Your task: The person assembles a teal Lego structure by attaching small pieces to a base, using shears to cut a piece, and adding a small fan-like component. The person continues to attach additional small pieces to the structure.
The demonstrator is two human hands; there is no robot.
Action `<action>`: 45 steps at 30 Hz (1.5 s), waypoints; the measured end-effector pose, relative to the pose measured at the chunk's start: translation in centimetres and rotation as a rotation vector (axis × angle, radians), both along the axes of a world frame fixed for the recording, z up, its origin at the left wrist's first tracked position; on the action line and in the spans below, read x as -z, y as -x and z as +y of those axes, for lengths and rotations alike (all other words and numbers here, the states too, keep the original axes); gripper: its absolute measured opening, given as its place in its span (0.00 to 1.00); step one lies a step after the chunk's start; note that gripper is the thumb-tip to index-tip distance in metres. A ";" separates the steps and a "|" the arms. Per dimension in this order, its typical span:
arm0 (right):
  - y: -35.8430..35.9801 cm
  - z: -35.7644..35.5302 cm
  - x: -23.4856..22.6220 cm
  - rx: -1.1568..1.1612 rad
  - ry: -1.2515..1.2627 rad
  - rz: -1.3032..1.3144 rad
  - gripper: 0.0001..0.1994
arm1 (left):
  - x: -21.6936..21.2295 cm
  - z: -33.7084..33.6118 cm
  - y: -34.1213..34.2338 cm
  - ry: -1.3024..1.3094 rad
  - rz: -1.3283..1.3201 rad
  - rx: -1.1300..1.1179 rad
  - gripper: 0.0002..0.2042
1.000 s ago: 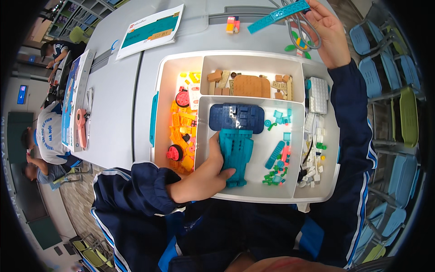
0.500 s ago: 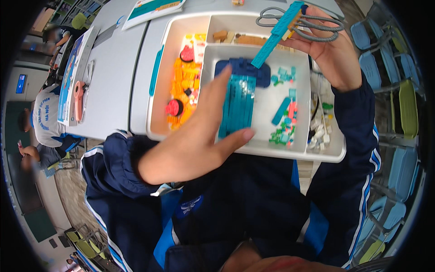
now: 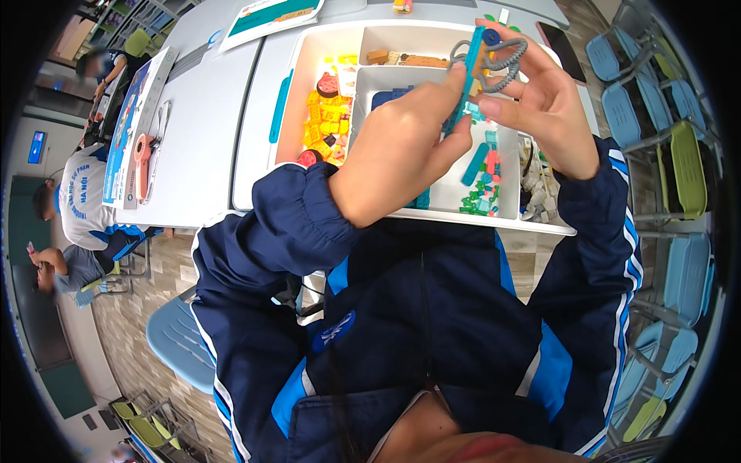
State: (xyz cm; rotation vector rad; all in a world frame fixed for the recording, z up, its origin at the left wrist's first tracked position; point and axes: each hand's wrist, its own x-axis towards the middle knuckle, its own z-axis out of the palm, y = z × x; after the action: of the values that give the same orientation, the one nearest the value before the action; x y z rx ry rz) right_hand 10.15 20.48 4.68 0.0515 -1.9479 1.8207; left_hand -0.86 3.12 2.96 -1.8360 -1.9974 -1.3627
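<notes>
Teal beam point(image 3: 468, 85) between both hands, above white tray point(image 3: 309, 58).

Classroom, building-brick lesson underway.
White tray point(image 3: 301, 69) of bricks on a grey table point(image 3: 208, 123); blue chairs point(image 3: 617, 69) right of it, other seated people point(image 3: 77, 193) to its left.

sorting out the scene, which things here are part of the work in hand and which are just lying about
In hand: teal beam, grey cable loops, left hand, right hand, white sorting tray.

Lying about: booklet, pink tool, blue chairs.
</notes>
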 end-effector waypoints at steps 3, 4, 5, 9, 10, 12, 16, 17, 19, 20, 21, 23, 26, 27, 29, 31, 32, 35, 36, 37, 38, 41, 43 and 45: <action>0.4 0.3 0.4 0.072 -0.066 -0.056 0.35 | 0.8 0.2 -0.2 -0.018 0.009 -0.014 0.26; 0.4 0.4 0.3 0.024 -0.021 -0.081 0.35 | 1.0 0.2 -0.2 -0.026 0.000 -0.015 0.26; 0.4 0.5 0.2 -0.024 0.023 -0.106 0.35 | 1.1 0.1 -0.2 -0.002 0.013 -0.011 0.26; 0.2 0.3 1.5 -0.011 0.020 -0.048 0.29 | 1.8 -0.3 -0.1 0.042 0.052 0.009 0.26; 0.1 0.7 1.6 -0.008 0.002 -0.072 0.29 | 1.9 -0.3 0.0 0.037 0.061 0.014 0.26; -0.3 1.1 1.9 -0.008 -0.009 -0.115 0.29 | 2.1 -0.8 0.5 0.065 0.064 0.064 0.24; -1.0 0.9 2.1 -0.017 0.001 -0.180 0.29 | 3.3 -0.7 0.2 0.026 0.059 0.081 0.24; -1.2 0.9 2.1 -0.017 0.001 -0.189 0.29 | 3.3 -0.7 0.1 0.056 0.050 0.067 0.24; -1.6 0.7 2.4 -0.042 0.057 -0.202 0.32 | 3.1 -1.0 -0.3 0.116 0.037 0.038 0.25; -1.8 0.6 2.5 -0.054 0.085 -0.208 0.33 | 2.9 -1.0 -0.4 0.138 0.038 0.040 0.25; -2.2 0.3 2.4 -0.045 0.076 -0.255 0.35 | 2.8 -1.1 -0.6 0.160 0.040 0.042 0.24; -3.0 -0.5 1.7 -0.037 0.055 -0.355 0.38 | 3.0 -1.1 -0.7 0.153 0.085 0.038 0.24; -3.7 -1.0 2.1 -0.074 0.278 -0.431 0.39 | 3.3 -0.6 -0.9 0.107 0.212 0.032 0.25; -3.8 -1.1 2.1 -0.065 0.341 -0.437 0.38 | 3.4 -0.5 -1.1 0.120 0.242 0.026 0.25; -3.9 -1.5 2.2 -0.048 0.470 -0.447 0.36 | 3.4 -0.4 -1.5 0.128 0.299 0.022 0.25; -4.4 -2.0 1.9 -0.015 0.563 -0.441 0.32 | 3.5 -0.4 -1.7 0.116 0.351 0.025 0.25; -4.4 -2.1 1.8 0.001 0.609 -0.438 0.30 | 3.6 -0.4 -1.6 0.139 0.387 0.025 0.25; -4.1 -2.0 1.4 0.057 0.584 -0.489 0.25 | 3.7 -0.6 -0.9 0.174 0.488 0.042 0.25; -4.0 -1.7 1.9 0.043 0.523 -0.474 0.24 | 3.7 -0.6 -0.8 0.166 0.515 0.057 0.25; -4.0 -1.4 2.8 0.028 0.461 -0.458 0.23 | 3.5 -0.6 -0.6 0.158 0.543 0.070 0.25; -4.0 -1.2 3.3 0.013 0.400 -0.443 0.23 | 3.4 -0.6 -0.5 0.126 0.595 0.105 0.24; -4.2 -1.1 3.3 -0.017 0.358 -0.442 0.23 | 3.1 -0.7 0.1 0.063 0.735 0.198 0.23; -4.2 -1.0 3.2 -0.027 0.354 -0.478 0.23 | 2.8 -0.8 0.6 0.064 0.808 0.249 0.23; -4.3 -0.9 3.3 -0.035 0.335 -0.485 0.23 | 2.7 -0.9 0.6 0.049 0.780 0.249 0.24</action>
State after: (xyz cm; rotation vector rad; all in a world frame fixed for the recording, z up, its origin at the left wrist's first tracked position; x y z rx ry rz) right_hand 14.43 19.60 1.42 -0.5097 -1.9085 2.3203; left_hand -1.51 2.22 0.29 -2.2154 -1.4317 -0.4759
